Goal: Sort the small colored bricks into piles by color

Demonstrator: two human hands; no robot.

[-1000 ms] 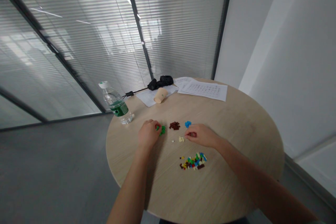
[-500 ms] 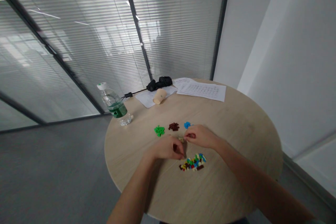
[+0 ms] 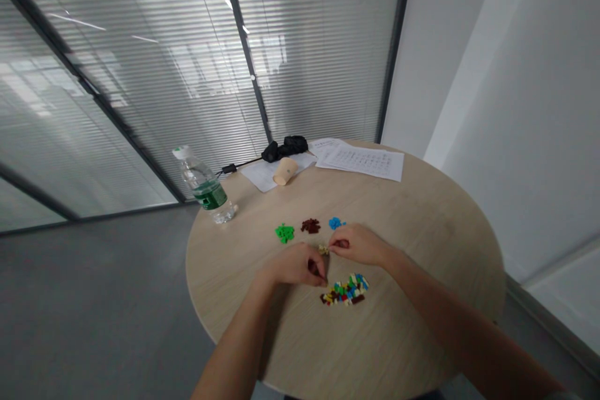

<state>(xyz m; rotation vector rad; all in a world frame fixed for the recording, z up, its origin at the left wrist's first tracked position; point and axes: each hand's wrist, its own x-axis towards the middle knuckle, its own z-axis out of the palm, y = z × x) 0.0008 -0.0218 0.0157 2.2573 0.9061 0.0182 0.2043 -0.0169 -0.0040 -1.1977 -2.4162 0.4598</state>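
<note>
Mostly crosswise, the mixed-brick pile

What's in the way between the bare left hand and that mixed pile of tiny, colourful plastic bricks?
Nothing visible. The left hand is at the pile's far-left edge; whether they touch is unclear, and its fingers could hide a tiny brick.

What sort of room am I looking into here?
Probably an office or small meeting room: dark-framed glass partition with venetian blinds, a round wood-grain table, and printed sheets near its far edge.
</note>
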